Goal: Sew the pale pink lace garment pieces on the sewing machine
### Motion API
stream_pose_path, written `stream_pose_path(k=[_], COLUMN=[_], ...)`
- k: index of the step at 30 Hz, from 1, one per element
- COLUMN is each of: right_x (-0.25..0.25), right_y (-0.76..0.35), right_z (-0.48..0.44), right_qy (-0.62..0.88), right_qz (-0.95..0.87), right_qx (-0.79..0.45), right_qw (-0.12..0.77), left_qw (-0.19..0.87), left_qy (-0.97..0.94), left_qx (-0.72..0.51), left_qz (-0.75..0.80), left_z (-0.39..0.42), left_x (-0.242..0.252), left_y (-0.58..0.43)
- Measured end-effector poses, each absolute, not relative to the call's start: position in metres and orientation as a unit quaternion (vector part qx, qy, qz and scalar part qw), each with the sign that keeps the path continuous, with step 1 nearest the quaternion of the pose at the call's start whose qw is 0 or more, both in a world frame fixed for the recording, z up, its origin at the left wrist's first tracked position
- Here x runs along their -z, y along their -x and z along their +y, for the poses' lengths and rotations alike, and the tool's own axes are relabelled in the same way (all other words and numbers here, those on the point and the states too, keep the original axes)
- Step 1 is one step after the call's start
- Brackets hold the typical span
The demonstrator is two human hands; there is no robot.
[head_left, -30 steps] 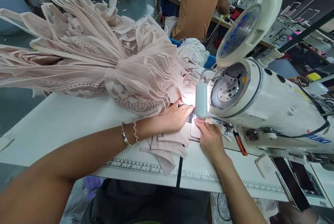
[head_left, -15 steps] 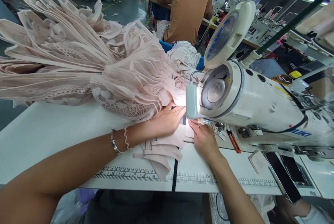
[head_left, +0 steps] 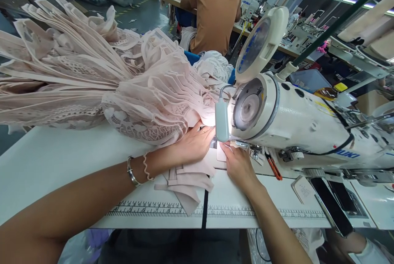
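Note:
A white sewing machine [head_left: 295, 120] stands at the right of the white table [head_left: 55, 161], its small lamp [head_left: 222, 122] lit over the needle area. My left hand [head_left: 192, 145] lies flat, fingers stretched, on pale pink fabric [head_left: 187, 178] just left of the needle. My right hand [head_left: 238, 165] rests on the table right of the needle, fingertips pressed on the fabric's edge under the lamp. A big fanned bundle of pink lace pieces [head_left: 92, 75] spreads from the needle area to the far left. The needle itself is hidden behind the lamp.
A ruler strip [head_left: 172, 208] runs along the table's front edge. Orange-handled snips [head_left: 272, 167] and a black phone [head_left: 331, 206] lie under the machine arm at the right. A person in an orange shirt [head_left: 215, 10] sits at another table behind, back turned.
The view has drifted, so everything sits a little further left and lower in frame. Both hands stay at the needle on the fabric; the machine's handwheel looks blurred now.

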State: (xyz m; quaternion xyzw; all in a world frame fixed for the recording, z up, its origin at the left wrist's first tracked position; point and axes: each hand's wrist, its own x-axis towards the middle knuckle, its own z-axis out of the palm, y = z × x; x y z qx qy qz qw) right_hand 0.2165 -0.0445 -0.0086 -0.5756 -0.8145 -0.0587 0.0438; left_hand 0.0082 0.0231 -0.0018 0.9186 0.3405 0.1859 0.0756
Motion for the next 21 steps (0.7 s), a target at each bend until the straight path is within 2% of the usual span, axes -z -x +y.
stream_pose_path(k=[4,8,21], right_x=[-0.001,-0.006,0.008], right_y=[-0.212,-0.208,-0.218], right_z=[-0.044,-0.043,-0.042], right_qy=[0.601,0.611,0.591], right_qz=[-0.799,-0.791,-0.806], right_qx=[0.010,-0.005,0.032], right_qw=[-0.011,-0.027,0.024], left_qw=[0.073,0.076,0.062], left_qy=[-0.922,-0.920,-0.915], left_qx=[-0.162,-0.157,-0.154], left_qz=[0.343,0.350,0.368], left_z=[0.023,0.023,0.021], left_x=[0.001,0.001,0.002], left_y=[-0.008,-0.009,-0.008])
